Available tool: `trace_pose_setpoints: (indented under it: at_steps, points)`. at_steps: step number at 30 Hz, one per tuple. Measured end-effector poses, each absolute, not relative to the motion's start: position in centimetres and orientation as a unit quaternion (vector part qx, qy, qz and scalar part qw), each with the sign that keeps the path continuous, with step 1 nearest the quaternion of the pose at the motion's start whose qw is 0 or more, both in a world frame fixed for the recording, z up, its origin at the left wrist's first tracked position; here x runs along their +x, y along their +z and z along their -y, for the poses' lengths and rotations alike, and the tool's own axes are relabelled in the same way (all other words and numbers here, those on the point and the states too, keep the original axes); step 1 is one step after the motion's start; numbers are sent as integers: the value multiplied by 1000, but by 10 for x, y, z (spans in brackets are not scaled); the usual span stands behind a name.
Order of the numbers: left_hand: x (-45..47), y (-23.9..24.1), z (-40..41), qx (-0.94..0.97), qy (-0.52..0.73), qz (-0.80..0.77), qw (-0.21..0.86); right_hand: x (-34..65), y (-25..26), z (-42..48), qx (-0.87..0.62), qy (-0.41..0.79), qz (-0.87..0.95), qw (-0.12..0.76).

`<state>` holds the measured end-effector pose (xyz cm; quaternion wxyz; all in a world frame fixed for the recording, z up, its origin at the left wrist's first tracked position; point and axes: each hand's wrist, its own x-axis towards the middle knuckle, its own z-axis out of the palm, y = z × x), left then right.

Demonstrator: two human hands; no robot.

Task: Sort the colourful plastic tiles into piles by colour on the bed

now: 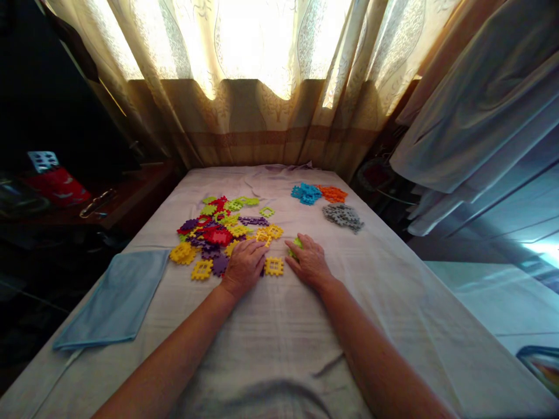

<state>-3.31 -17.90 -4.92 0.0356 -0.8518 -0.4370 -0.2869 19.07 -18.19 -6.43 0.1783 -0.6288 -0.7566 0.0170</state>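
I see only part of the lime-green plastic piece (296, 249); the right hand (311, 262) covers the rest. The left hand (246, 266) hides whatever lies beneath it, so I can't tell whether it grips anything. Both forearms (174, 361) run off the bottom of my view, as does the tabletop's (437, 337) near edge. Toward its far right corner, the grey pieces (343, 217) overlap too densely for me to count.

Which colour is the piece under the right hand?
Lime green: the piece under the right hand, in the head view.
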Motion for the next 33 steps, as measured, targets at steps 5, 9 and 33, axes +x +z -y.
trace_pose_setpoints:
  at_steps: [5,9,33]
  points:
    - [-83,-56,180,-823,-313,467,79,197,-66,148,-651,11,744,152]
    - [-98,-60,174,-788,-361,493,75,207,-67,104,-672,2,724,156]
    - [-98,-50,154,-742,-456,492,15,120,-24,55,-481,43,855,187]
